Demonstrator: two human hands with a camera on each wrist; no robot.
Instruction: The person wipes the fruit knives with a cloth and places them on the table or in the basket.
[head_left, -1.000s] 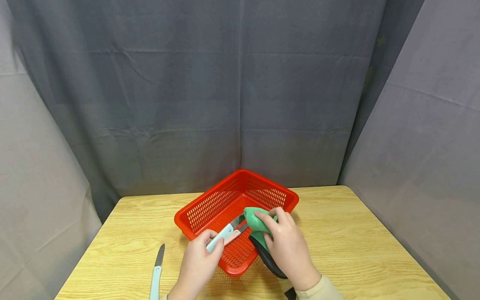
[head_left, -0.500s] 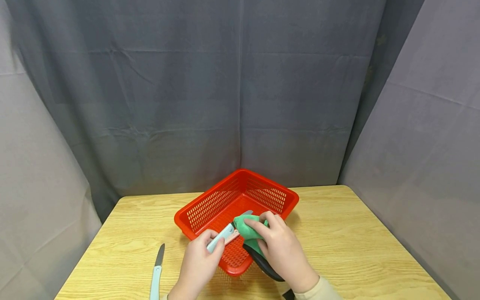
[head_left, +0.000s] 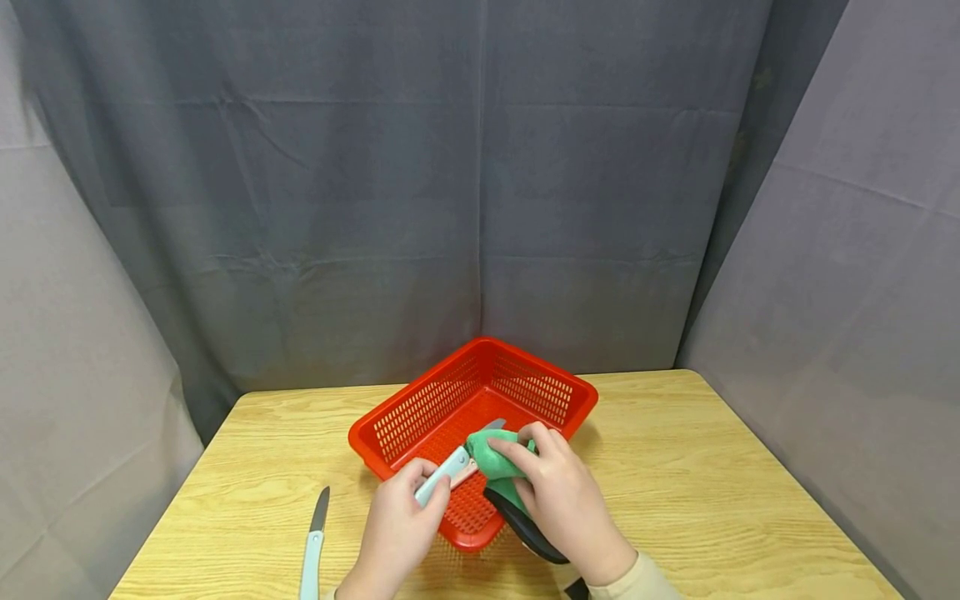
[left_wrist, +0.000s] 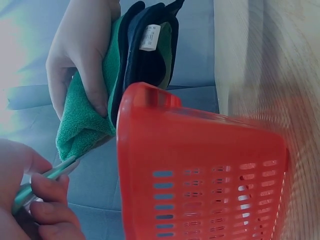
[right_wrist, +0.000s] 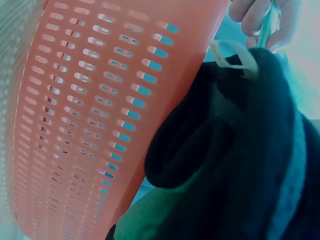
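My left hand (head_left: 401, 521) grips the pale blue handle (head_left: 441, 475) of a knife, held over the red basket. A green cloth (head_left: 491, 454) with black edging is pinched in my right hand (head_left: 566, 496) and folded round that knife's blade, close to the handle. A blade tip (head_left: 495, 424) shows past the cloth. In the left wrist view the cloth (left_wrist: 82, 120) meets the blade just ahead of the left fingers. Below the held knife, a pink-handled knife (head_left: 465, 475) lies in the basket, its blade hidden by the cloth.
The red perforated basket (head_left: 416, 408) stands at an angle on the wooden table (head_left: 720, 492). To the left, another knife with a pale blue handle (head_left: 311, 562) lies on the table, blade pointing away. Grey curtains (head_left: 375, 208) surround the table's back and sides.
My right hand has drawn the cloth along the blade toward the handle, down and left, uncovering the tip. Over the last half second both hands barely shift. The left hand keeps its grip.
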